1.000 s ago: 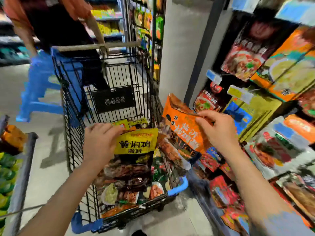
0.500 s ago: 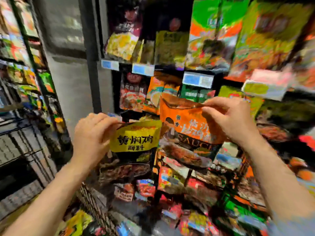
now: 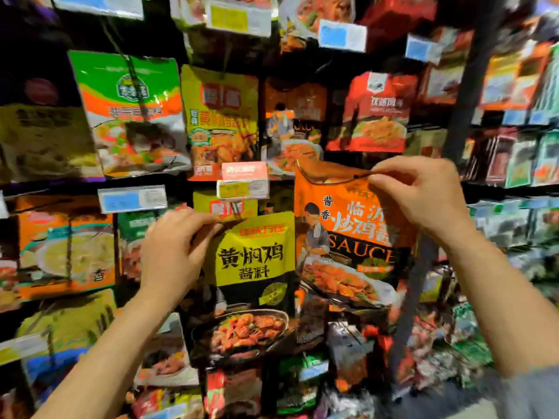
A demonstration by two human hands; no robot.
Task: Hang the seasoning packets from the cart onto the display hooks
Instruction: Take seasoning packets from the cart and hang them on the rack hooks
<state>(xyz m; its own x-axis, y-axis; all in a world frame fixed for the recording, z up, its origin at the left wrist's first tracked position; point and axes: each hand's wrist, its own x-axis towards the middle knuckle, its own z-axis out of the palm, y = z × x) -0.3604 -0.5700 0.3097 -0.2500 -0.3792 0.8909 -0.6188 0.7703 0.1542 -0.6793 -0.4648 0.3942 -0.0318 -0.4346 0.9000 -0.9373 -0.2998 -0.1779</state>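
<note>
- Left hand point(image 3: 174, 255) pinches the yellow packet point(image 3: 252, 261) by its top edge; right hand point(image 3: 423, 195) pinches the orange packet point(image 3: 348, 234) likewise, both raised before the display.
- Hang one at a time: line its hole up with a matching hook, then slide it on.

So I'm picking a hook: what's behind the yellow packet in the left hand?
Behind the yellow packet, pinched by the left hand, a similar yellow-and-red packet peeks above its top edge. The packet hides whatever hangs lower and any hook.
</note>
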